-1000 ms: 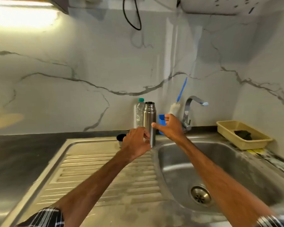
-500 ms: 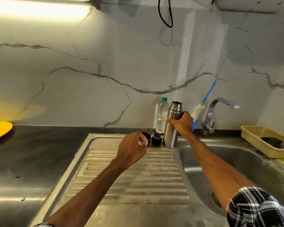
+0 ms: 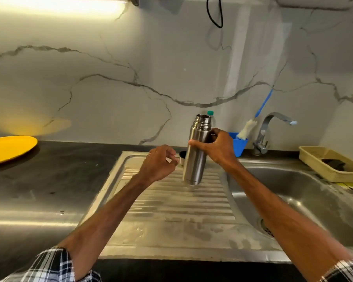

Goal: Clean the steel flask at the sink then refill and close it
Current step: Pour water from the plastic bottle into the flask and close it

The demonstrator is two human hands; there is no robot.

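A person stands at a steel sink (image 3: 305, 192). The right hand (image 3: 215, 148) grips the flask (image 3: 195, 159) around its upper half. The fingers wrap round it, and the thumb tip shows on the flask's left side. The flask is shiny steel. Its top is open, with no lid on, and you can see the screw rings at its neck. It leans a little, top to the right. It is held over the ribbed board (image 3: 171, 200) left of the sink bowl, and its bottom looks just off the board.

The left hand (image 3: 158, 164) is just left of the flask and does not touch it. Its fingers are curled in, with the tips close to the thumb. I cannot tell if it holds something small or nothing. Between that hand and the flask a small round lid (image 3: 182, 157), dark inside, sits at the back of the board.

Behind the flask stands a bottle (image 3: 211, 117) with a green cap, mostly hidden. To the right a blue cup (image 3: 240, 147) holds a brush (image 3: 246, 130) with a long blue handle. Next comes the tap (image 3: 273, 119). At the far right a tan tray (image 3: 314, 159) has a dark thing in it. Far left, a yellow plate (image 3: 8, 148) lies on the dark bench (image 3: 59, 176).
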